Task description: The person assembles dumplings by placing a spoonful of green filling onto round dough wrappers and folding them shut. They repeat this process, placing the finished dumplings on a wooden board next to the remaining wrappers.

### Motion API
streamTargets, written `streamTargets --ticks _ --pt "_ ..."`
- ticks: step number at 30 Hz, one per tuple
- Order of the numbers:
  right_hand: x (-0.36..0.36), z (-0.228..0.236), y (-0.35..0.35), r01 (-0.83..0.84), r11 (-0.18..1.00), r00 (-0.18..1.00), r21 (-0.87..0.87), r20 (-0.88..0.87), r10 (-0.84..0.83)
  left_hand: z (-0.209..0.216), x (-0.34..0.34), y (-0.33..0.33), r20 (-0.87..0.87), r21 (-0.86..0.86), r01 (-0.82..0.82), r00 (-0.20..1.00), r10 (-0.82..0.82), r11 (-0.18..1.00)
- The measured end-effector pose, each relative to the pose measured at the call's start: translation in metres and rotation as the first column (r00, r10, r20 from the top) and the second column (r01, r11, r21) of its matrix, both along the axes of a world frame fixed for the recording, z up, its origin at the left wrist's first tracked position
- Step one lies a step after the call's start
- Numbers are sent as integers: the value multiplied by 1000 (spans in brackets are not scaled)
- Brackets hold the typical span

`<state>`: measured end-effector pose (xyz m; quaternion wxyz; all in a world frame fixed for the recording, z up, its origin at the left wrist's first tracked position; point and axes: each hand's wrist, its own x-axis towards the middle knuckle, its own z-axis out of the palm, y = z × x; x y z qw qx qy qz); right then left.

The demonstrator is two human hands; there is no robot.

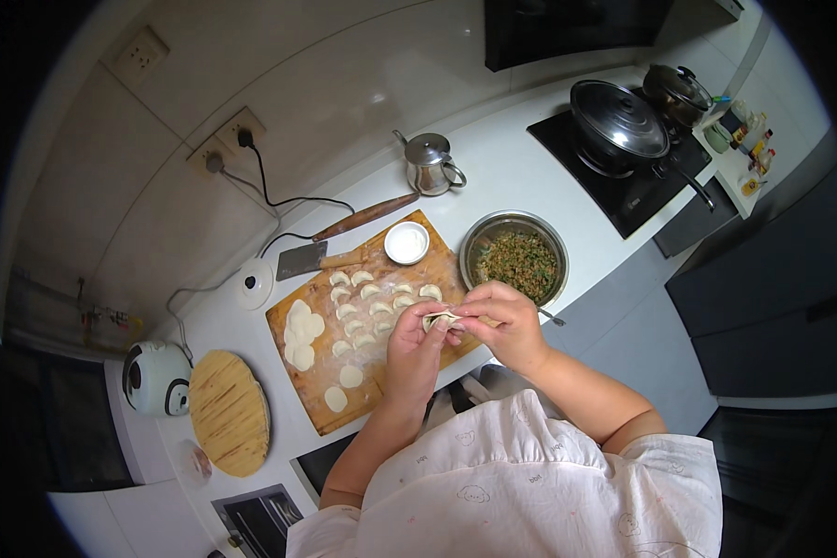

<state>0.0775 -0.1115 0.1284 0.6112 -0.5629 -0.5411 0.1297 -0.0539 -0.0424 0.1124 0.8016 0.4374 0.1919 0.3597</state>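
Observation:
Between my two hands is a dumpling (440, 319), its wrapper folded around the filling and its edge pinched by my fingers. My left hand (412, 346) grips it from the left, and my right hand (502, 324) pinches it from the right. Both are raised over the front edge of a floured wooden board (318, 398). Rows of folded dumplings (370, 291) lie on the board. Flat round wrappers (302, 327) overlap at its left side, with loose ones (351, 376) nearer me. A steel bowl (558, 244) of chopped green and brown filling (519, 260) stands right of the board.
A white bowl of flour (406, 242) and a cleaver (302, 260) rest at the board's far edge. Behind them are a rolling pin (367, 217) and a steel kettle (430, 167). A lidded wok (620, 121) sits on the stove. At left are a round wooden board (228, 414) and a rice cooker (153, 379).

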Motion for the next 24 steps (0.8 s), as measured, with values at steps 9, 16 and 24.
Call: streamTargets --ticks 9,16,24 --pt "2 -2 2 40 997 995 72 91 -47 11 -8 -5 -142 177 66 989 -41 982" --pt "9 8 0 -48 998 978 45 207 38 1 -14 -2 -141 324 15 989 33 946" --pt "13 29 0 -93 996 943 7 322 86 7 -16 -1 -141 353 57 990 -7 934"
